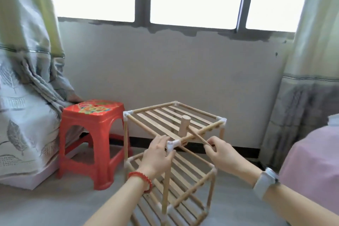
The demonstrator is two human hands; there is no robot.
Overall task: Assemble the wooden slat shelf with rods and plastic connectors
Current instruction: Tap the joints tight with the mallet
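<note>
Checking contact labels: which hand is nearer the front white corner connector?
Left. The left hand is wrapped around the white corner connector; the right hand sits off to its right, pinching a thin rod.

One slat shelf of three tiers, one wooden mallet, one red stool, two hands.

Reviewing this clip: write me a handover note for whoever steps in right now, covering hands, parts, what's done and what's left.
Left hand grips the near-left top white connector of the shelf.
Right hand pinches the handle of a small wooden mallet, whose head is over the top slat tier.
Done: three slat tiers joined by upright rods, standing on the floor beside the red stool.
Left: probably tapping the top corners home; joint tightness can't be judged.
</note>
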